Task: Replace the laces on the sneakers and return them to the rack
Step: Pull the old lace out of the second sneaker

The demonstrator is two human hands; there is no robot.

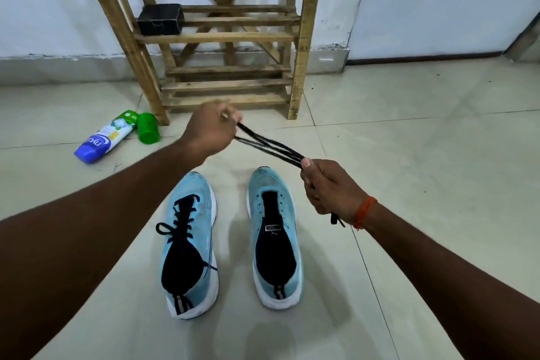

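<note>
Two light blue sneakers stand side by side on the tiled floor, toes pointing away from me. The left sneaker (190,242) carries a tied black lace. The right sneaker (274,237) has bare eyelets and no lace. A folded black lace (268,145) is stretched in the air above the toes, between my two hands. My left hand (211,128) pinches its far end. My right hand (330,190) grips the near end, and the lace tips hang out below the wrist. The wooden shoe rack (216,38) stands against the wall behind.
A small black box (160,19) sits on the rack's middle shelf at the left. A blue and green bottle (105,137) and a green cap (148,128) lie on the floor by the rack's left leg. A white wall runs behind.
</note>
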